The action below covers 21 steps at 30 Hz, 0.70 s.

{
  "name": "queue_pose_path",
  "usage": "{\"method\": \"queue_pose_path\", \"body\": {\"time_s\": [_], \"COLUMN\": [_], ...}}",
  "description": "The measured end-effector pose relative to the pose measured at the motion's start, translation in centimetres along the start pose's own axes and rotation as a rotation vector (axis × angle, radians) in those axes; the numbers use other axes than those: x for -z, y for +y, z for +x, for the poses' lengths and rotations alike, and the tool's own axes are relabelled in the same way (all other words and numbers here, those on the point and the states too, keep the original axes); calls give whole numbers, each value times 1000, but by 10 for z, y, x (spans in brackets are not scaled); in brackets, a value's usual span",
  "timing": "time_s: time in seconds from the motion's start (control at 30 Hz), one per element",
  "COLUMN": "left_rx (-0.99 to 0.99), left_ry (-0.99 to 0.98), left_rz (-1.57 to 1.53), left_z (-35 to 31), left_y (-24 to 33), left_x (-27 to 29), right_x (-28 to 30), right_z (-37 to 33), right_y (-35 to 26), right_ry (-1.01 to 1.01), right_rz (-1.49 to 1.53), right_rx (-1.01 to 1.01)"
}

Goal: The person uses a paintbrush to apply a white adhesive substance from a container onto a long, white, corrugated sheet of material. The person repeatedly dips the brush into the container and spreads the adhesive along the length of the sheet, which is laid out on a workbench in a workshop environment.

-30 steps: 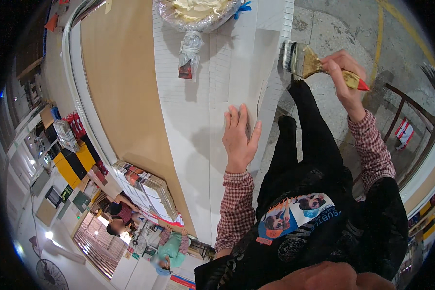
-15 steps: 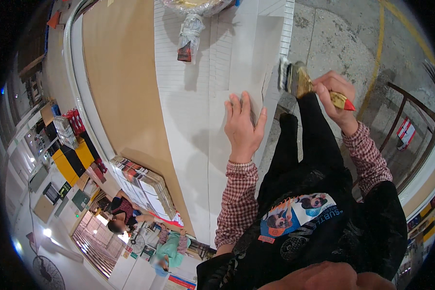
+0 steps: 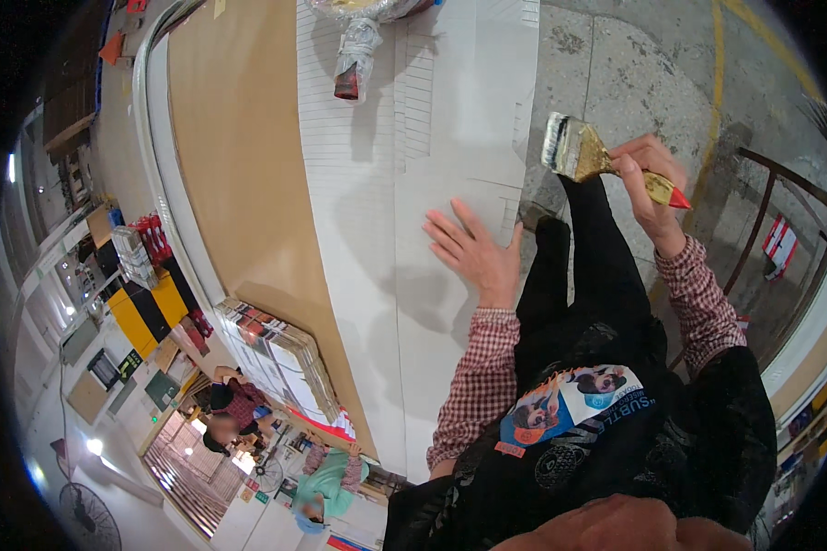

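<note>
My right hand (image 3: 651, 184) is closed around the handle of a wide flat paintbrush (image 3: 586, 152). Its handle has a red tip, and pale, wet-looking matter coats the bristles. The brush hangs over the floor, just off the right edge of the white paper sheets (image 3: 358, 266). On those sheets lies my left hand (image 3: 480, 257), flat with the fingers spread, close to their right edge. Thin hatched lines mark parts of the paper, and flaps or cut edges show near my left hand.
At the far end of the table sits a plastic-wrapped container (image 3: 372, 11) with a wrapped handle (image 3: 351, 69) sticking out. Brown board (image 3: 239, 165) borders the sheets on the left. A stack of printed sheets (image 3: 280, 358) lies near left. Two people work beyond. A metal frame (image 3: 753, 211) stands right.
The brush has moved slightly right, away from the paper's edge. My left hand has slid nearer and to the right, its fingers now slanting left. The paper beside it lies flatter.
</note>
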State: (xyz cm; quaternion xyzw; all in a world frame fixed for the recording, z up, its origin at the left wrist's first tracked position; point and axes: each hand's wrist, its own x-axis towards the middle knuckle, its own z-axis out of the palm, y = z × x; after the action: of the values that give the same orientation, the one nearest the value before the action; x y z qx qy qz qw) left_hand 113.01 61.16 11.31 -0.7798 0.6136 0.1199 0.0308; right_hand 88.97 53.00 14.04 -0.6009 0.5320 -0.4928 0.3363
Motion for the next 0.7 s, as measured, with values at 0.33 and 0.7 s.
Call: {"method": "queue_pose_path", "body": {"time_s": [0.33,0.7], "left_rx": [-358,-351], "left_ry": [-33,-57], "left_rz": [-280,-309], "left_z": [15,20], "left_y": [-51,-55], "left_x": [42,51], "right_x": [-27,-34], "right_z": [14,-1], "right_y": [1,-4], "right_ry": [66,46], "right_rz": [21,-16], "right_rx": [83,73]}}
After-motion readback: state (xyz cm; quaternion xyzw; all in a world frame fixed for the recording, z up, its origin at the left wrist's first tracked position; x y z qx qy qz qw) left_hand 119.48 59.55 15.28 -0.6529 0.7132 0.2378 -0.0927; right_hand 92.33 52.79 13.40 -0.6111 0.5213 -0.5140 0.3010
